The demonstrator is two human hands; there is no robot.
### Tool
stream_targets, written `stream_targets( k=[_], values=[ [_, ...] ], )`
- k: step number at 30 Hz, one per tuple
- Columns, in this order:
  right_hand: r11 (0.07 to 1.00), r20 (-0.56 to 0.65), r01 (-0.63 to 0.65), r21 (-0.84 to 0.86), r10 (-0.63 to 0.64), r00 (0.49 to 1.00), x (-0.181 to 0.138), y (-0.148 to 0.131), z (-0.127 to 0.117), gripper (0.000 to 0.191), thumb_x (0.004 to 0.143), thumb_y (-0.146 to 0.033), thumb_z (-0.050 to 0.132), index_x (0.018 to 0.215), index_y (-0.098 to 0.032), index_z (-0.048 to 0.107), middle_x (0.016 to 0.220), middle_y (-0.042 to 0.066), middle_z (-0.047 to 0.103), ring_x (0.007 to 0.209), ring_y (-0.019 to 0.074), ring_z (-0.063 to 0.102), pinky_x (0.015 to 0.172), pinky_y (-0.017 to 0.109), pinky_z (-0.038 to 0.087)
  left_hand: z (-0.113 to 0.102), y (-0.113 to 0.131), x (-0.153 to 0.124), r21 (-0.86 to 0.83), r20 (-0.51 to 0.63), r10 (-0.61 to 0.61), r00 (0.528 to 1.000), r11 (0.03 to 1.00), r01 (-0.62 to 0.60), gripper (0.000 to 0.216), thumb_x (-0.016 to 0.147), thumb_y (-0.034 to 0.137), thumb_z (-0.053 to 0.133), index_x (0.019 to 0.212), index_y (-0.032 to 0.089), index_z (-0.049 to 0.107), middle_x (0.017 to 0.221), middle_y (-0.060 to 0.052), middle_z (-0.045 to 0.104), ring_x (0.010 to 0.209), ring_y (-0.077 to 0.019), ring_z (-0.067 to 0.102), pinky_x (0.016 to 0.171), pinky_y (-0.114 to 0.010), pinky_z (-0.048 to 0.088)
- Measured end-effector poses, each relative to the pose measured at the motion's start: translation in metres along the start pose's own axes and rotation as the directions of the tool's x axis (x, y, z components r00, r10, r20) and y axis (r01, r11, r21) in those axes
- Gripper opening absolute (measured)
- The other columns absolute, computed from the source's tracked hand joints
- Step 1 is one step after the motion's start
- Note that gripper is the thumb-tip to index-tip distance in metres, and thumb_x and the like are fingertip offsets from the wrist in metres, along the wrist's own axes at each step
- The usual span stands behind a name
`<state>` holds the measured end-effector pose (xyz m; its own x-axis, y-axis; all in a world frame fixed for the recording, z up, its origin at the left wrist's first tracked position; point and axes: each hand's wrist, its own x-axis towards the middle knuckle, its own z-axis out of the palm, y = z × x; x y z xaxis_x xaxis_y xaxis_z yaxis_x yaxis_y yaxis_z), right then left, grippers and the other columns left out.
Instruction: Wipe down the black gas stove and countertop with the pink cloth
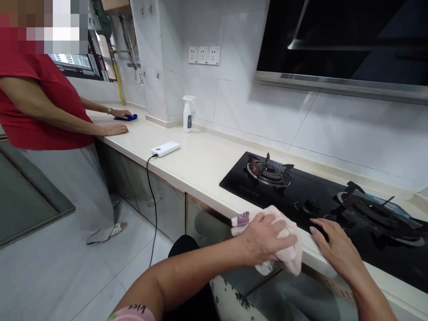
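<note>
My left hand [264,238] is closed over a pale pink cloth [290,252] at the counter's front edge, and part of the cloth hangs down over the cabinet front. A purple patch shows at the cloth's left end. To the right, my right hand [337,245] rests with its fingers stretched out at the front border of the black gas stove [234,178]. Its fingertips are close to the stove's control knobs, and I see nothing held in it. The left burner [269,171] lies beyond my left hand; the right burner [377,211] is beyond my right.
A white power bank [165,149] with a black cable [152,191] lies on the cream counter [207,156]. Behind it stands a white spray bottle [187,116]. At the far left a person in a red shirt [43,102] presses a blue cloth [129,117] on the counter. A range hood [341,84] overhangs the stove.
</note>
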<state>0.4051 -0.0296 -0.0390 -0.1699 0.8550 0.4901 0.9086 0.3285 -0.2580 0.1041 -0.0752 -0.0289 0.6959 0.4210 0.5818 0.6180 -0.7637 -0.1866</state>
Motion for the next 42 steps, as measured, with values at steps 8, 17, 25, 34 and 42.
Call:
stream_targets(
  k=[8, 17, 25, 34, 42],
  values=[
    [1.0, -0.003, 0.002, 0.003, -0.002, 1.0, -0.001, -0.001, 0.002, 0.057, 0.101, -0.059, 0.038, 0.125, -0.019, 0.071, 0.132, 0.016, 0.067, 0.126, 0.0339, 0.063, 0.109, 0.054, 0.05, -0.049, -0.116, -0.107, 0.034, 0.048, -0.415, 0.908, 0.91, 0.414, 0.081, 0.078, 0.058, 0.083, 0.149, 0.028, 0.06, 0.156, -0.017, 0.052, 0.143, -0.0417, 0.046, 0.119, -0.06, 0.036],
    [1.0, -0.036, 0.014, 0.004, -0.014, 0.999, -0.002, 0.012, 0.012, 0.056, 0.1, -0.062, 0.04, 0.121, -0.021, 0.072, 0.128, 0.014, 0.069, 0.124, 0.0343, 0.065, 0.11, 0.055, 0.051, -0.104, -0.163, -0.148, 0.125, 0.233, -0.741, 0.629, 0.665, 0.737, 0.088, 0.075, 0.048, 0.075, 0.156, 0.028, 0.049, 0.17, -0.016, 0.03, 0.16, -0.0447, 0.016, 0.127, -0.069, 0.009],
    [0.999, -0.035, 0.029, -0.017, -0.029, 0.999, -0.003, 0.013, 0.012, 0.056, 0.099, -0.062, 0.04, 0.122, -0.021, 0.07, 0.127, 0.014, 0.069, 0.123, 0.0346, 0.064, 0.111, 0.057, 0.049, -0.101, -0.152, -0.131, 0.146, 0.185, -0.742, 0.644, 0.669, 0.728, 0.065, 0.085, 0.042, 0.063, 0.148, 0.027, 0.059, 0.163, -0.014, 0.042, 0.152, -0.0435, 0.029, 0.125, -0.065, 0.022],
    [1.0, -0.027, 0.018, 0.006, -0.018, 0.999, -0.001, 0.004, 0.006, 0.054, 0.101, -0.059, 0.039, 0.122, -0.02, 0.071, 0.129, 0.015, 0.069, 0.125, 0.0334, 0.063, 0.112, 0.055, 0.048, -0.098, -0.222, -0.08, 0.176, 0.316, -0.766, 0.559, 0.626, 0.759, 0.043, 0.101, 0.035, 0.043, 0.137, 0.027, 0.066, 0.145, -0.01, 0.059, 0.134, -0.0324, 0.052, 0.114, -0.049, 0.042],
    [0.998, -0.066, 0.026, -0.051, -0.03, 0.997, 0.001, -0.016, 0.005, 0.051, 0.102, -0.052, 0.039, 0.123, -0.017, 0.07, 0.127, 0.017, 0.068, 0.12, 0.0325, 0.065, 0.105, 0.052, 0.053, -0.06, -0.268, -0.018, 0.149, 0.124, -0.922, 0.366, 0.382, 0.912, 0.052, 0.095, 0.036, 0.053, 0.143, 0.017, 0.057, 0.146, -0.022, 0.049, 0.127, -0.0364, 0.062, 0.105, -0.046, 0.05]
  ],
)
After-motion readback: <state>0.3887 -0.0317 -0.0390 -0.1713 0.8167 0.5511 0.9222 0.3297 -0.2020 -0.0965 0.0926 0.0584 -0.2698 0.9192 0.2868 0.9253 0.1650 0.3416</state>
